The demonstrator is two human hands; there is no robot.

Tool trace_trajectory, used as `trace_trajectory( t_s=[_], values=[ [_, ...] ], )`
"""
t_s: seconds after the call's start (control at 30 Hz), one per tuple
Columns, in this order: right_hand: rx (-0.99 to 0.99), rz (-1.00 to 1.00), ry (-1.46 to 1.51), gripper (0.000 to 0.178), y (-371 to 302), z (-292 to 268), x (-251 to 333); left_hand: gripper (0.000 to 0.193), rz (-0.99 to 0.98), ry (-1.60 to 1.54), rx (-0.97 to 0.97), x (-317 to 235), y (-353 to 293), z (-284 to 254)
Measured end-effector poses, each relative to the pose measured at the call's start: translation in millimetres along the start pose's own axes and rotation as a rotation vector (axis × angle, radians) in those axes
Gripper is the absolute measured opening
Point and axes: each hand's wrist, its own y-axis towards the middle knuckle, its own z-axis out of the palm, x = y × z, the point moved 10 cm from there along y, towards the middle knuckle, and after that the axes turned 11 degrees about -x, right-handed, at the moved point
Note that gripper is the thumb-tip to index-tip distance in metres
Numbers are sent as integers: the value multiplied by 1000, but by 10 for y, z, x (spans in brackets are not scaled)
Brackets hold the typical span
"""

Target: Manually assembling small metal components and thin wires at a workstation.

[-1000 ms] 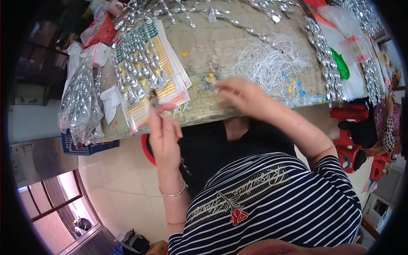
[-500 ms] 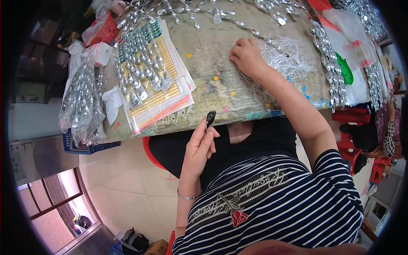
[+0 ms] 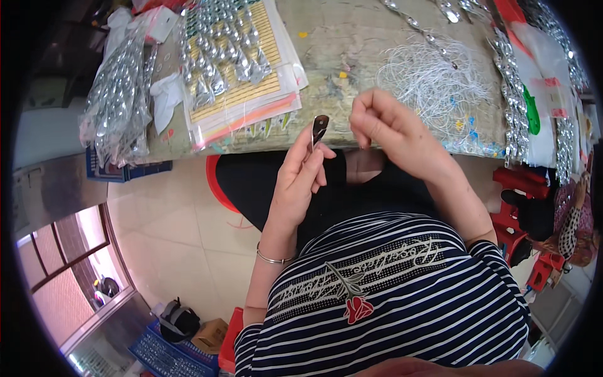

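My left hand (image 3: 300, 168) pinches a small, dark, shiny flat piece with a hole near its tip (image 3: 320, 125) between thumb and fingers, just off the table's near edge. To its right, my right hand (image 3: 389, 129) is closed, thumb against curled fingertips, over the same edge. Whatever those fingertips may hold is too fine to make out. Beyond the right hand a loose tangle of thin white strings (image 3: 440, 88) lies on the table, a silver twisted strip (image 3: 433, 41) reaching into it.
On the left, silver twisted pendants (image 3: 220, 60) lie across a bamboo-patterned sheet (image 3: 276, 85), beside a plastic bag of similar strips (image 3: 116, 103). More silver strips (image 3: 510, 94) and a green tool (image 3: 532, 110) line the right side. A blue crate (image 3: 129, 171) stands below the table's left edge.
My right hand has come back from the strings toward the near edge and my left hand. The left hand keeps its pinch on the dark piece. The whole view has shifted.
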Motion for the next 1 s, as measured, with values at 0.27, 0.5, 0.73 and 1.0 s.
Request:
trace_trajectory(
  t_s=[0.27,0.5,0.73,1.0],
  values=[
    [86,200,22,12,-148,306,-373,46,23,-21,-17,-28,-59,-30],
    [70,244,77,13,-115,307,-454,44,35,-66,-15,-30,-79,-32],
    [43,294,102,12,-96,282,-504,43,45,-25,16,-39,-74,-8],
    [38,287,97,22,-91,245,-576,45,70,12,28,-78,-93,38]
  ],
)
